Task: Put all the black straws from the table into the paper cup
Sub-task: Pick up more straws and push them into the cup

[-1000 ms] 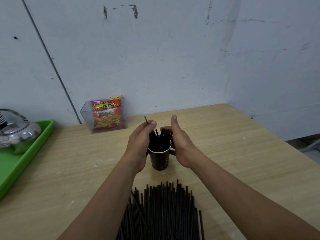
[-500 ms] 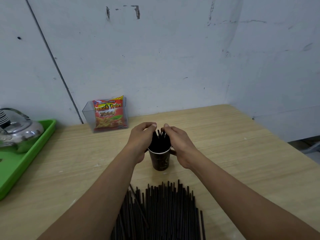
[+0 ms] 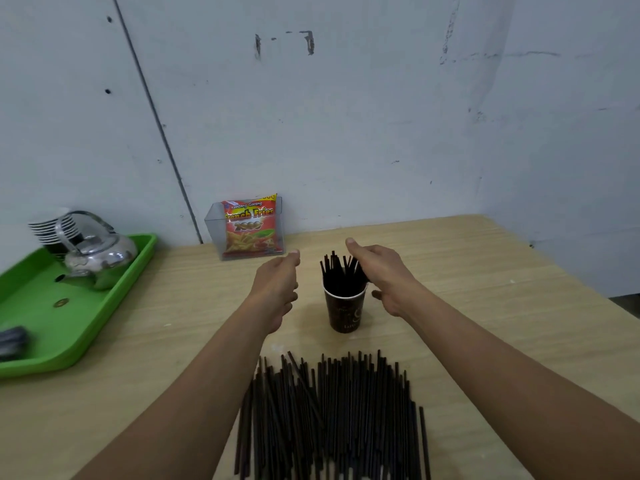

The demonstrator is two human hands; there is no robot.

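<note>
Table (image 3: 485, 323): pale wood-grain top, set into a room corner.
Loose black straws (image 3: 332, 417): a wide heap at the near edge, lying roughly parallel and pointing away from the person.
Paper cup (image 3: 346, 313): dark brown, upright, just beyond the heap.
Straws in cup (image 3: 341, 271): a bundle standing upright, ends well above the rim.
Green tray (image 3: 86, 323): at the far left; it carries a steel kettle (image 3: 100, 254).
Snack packet (image 3: 250, 226): red "French Fries" bag in a clear holder at the wall.
Wall (image 3: 346, 116): pale blue-grey, scuffed.
Left hand (image 3: 277, 289): left of the cup and apart from it, fingers relaxed, empty.
Right hand (image 3: 384, 275): loosely spread, fingers against the right side of the standing bundle, gripping nothing.
</note>
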